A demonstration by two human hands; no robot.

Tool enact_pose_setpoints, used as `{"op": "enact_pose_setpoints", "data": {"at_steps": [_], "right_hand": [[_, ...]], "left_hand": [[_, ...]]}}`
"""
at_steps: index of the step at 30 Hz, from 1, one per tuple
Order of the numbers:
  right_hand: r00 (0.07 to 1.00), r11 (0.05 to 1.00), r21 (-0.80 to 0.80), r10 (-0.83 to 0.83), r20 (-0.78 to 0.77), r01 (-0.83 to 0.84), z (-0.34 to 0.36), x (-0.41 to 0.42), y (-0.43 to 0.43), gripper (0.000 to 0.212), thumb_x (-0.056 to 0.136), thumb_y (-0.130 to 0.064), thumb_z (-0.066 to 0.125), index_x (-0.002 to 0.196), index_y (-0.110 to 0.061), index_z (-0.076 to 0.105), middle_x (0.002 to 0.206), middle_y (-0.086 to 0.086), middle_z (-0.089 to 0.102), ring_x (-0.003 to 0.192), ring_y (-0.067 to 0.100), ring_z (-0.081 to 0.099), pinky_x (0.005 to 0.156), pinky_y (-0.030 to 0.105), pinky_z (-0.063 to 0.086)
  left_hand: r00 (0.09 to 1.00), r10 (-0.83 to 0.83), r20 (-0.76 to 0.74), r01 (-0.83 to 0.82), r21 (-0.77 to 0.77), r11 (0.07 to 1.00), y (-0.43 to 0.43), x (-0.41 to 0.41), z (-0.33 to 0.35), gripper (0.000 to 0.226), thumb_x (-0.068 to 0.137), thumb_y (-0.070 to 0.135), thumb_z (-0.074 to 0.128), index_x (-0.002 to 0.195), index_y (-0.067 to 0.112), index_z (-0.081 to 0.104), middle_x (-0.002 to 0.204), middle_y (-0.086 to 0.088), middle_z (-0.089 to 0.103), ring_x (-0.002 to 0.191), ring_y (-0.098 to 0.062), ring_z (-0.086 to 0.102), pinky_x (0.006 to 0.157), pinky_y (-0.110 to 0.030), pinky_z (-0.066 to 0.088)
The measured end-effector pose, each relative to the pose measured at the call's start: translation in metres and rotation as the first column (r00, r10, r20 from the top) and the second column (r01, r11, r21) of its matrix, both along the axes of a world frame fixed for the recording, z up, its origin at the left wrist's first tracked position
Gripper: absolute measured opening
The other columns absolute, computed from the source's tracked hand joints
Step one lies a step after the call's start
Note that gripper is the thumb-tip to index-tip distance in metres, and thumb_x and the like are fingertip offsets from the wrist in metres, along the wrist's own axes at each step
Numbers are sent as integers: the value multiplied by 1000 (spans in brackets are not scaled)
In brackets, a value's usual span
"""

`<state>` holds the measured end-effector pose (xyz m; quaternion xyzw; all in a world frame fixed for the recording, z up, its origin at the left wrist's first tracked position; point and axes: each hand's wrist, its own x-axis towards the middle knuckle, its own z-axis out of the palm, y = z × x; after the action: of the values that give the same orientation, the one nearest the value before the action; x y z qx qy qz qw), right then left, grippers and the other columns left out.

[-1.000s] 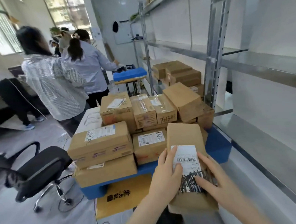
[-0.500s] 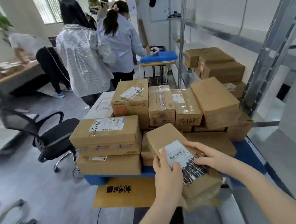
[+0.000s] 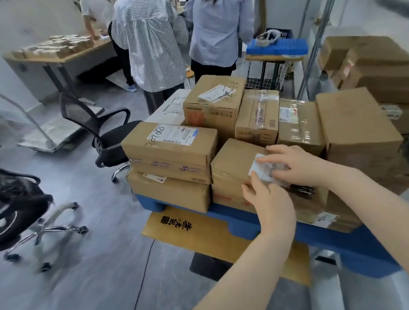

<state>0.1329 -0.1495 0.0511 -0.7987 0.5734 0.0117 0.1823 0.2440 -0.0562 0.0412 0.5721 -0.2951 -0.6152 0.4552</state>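
A brown cardboard box [image 3: 234, 164] with a white shipping label [image 3: 262, 169] lies on the front of a pile of parcels on a blue pallet [image 3: 360, 253]. My left hand [image 3: 269, 207] holds the box's near edge, with the thumb up on the label. My right hand [image 3: 296, 165] lies flat on top of the box, its fingers stretched leftward over the label. Part of the label and the box's right end are hidden under my hands.
Several more taped boxes [image 3: 169, 144] are stacked on the pallet. Metal shelving [image 3: 369, 61] with boxes stands to the right, and black office chairs [image 3: 103, 134] stand to the left. Two people [image 3: 150, 39] stand behind the pile. Flat cardboard [image 3: 203, 235] lies under the pallet's edge.
The box has gone from tilted in my hands to lying flat on the pile, farther forward. My right hand slid onto its top. The camera turned left and downward.
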Motion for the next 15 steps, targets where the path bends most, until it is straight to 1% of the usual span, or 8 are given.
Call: {"op": "enact_pose_setpoints", "data": {"at_steps": [2, 4, 6, 8, 10, 11, 13, 15], "right_hand": [[995, 986, -165, -41, -89, 25, -9, -2, 18, 48, 86, -66, 32, 133, -59, 34, 158, -10, 11, 143, 22, 6, 115, 48, 11], [991, 966, -247, -103, -85, 79, -21, -9, 43, 71, 70, -84, 16, 136, -60, 27, 158, -11, 4, 143, 19, 0, 115, 49, 8], [984, 940, -322, -152, -96, 114, -40, -17, 63, 77, 69, -86, 27, 140, -57, 20, 159, -6, 0, 144, 21, -3, 114, 51, 10], [977, 905, -388, -208, -41, 176, -56, -22, 73, 77, 74, -68, 58, 142, -48, 28, 159, 4, 7, 143, 27, 3, 109, 58, 21], [969, 878, -410, -233, 81, 246, -65, -23, 73, 77, 74, -40, 76, 141, -36, 39, 155, 13, 19, 141, 33, 12, 102, 63, 31], [965, 876, -405, -228, 132, 262, -67, -22, 71, 78, 73, -30, 79, 141, -34, 40, 153, 15, 25, 140, 36, 16, 101, 64, 32], [967, 880, -411, -176, 186, 239, -67, -21, 64, 81, 71, -20, 81, 140, -33, 39, 147, 18, 36, 136, 41, 25, 103, 63, 33], [967, 887, -411, -126, 219, 209, -65, -25, 57, 83, 70, -16, 81, 138, -36, 38, 145, 16, 39, 135, 41, 30, 105, 59, 32]], "left_hand": [[1000, -19, -23, 19, 1, 1000, -2, 3, 2, 54, 100, 14, 27, 150, 30, 13, 158, 3, -6, 138, -23, 25, 110, -35, 33], [998, -61, 33, 62, -33, 998, 0, 17, 3, 54, 99, 15, 27, 149, 31, 15, 158, 6, -3, 139, -20, 22, 107, -29, 29], [987, -6, 159, 38, -197, 980, 1, 50, -1, 55, 96, 15, 30, 147, 34, 22, 157, 11, 8, 139, -12, 22, 105, -26, 25], [932, 194, 306, -47, -429, 902, -7, 106, -5, 54, 91, 12, 35, 141, 32, 33, 150, 8, 26, 134, -6, 30, 107, -24, 28], [828, 417, 374, -169, -542, 823, -29, 170, -6, 54, 89, 10, 37, 140, 28, 36, 144, 7, 31, 125, 0, 33, 98, -13, 28], [779, 488, 395, -228, -546, 806, -44, 201, -7, 54, 89, 11, 38, 140, 27, 36, 144, 5, 29, 121, 0, 34, 94, -13, 28], [712, 531, 460, -302, -482, 822, -76, 254, -9, 55, 89, 22, 41, 144, 26, 31, 149, 1, 25, 120, -6, 36, 95, -22, 27], [723, 466, 510, -317, -354, 880, -104, 291, -16, 64, 88, 40, 43, 147, 25, 26, 153, -2, 25, 130, -18, 35, 99, -31, 28]]}}
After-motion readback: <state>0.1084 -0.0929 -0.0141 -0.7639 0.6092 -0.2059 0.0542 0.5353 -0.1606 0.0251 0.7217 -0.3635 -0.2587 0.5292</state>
